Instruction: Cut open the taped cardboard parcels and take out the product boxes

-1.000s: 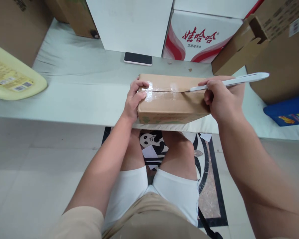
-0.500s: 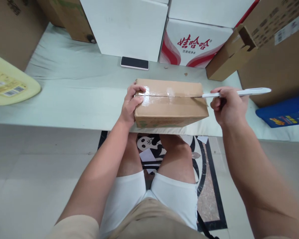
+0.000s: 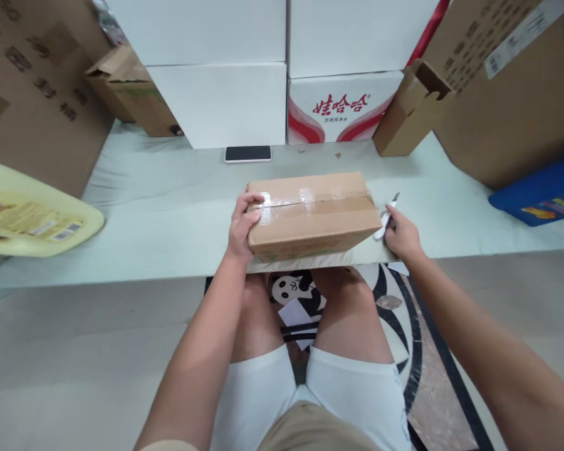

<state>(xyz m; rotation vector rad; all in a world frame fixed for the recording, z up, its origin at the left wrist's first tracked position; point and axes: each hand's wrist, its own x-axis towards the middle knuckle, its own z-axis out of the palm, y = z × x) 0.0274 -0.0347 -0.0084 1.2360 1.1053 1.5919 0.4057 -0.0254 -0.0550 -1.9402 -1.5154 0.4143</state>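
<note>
A brown cardboard box with clear tape along its top seam sits near the front edge of the cloth-covered surface. My left hand grips the box's left end, thumb and fingers on the taped top and side. Just off the box's right end, my right hand holds a white utility knife low by the cloth, its blade pointing away from me. Part of the knife's handle is hidden by my fingers.
A phone lies behind the box, before stacked white cartons. A small open carton stands back right, near a blue package. On the left are a yellow bottle and a large cardboard box.
My right hand has moved the knife from the box's top seam down beside its right end, and the blade now points away from me. My left hand still grips the box. The view has shifted.
</note>
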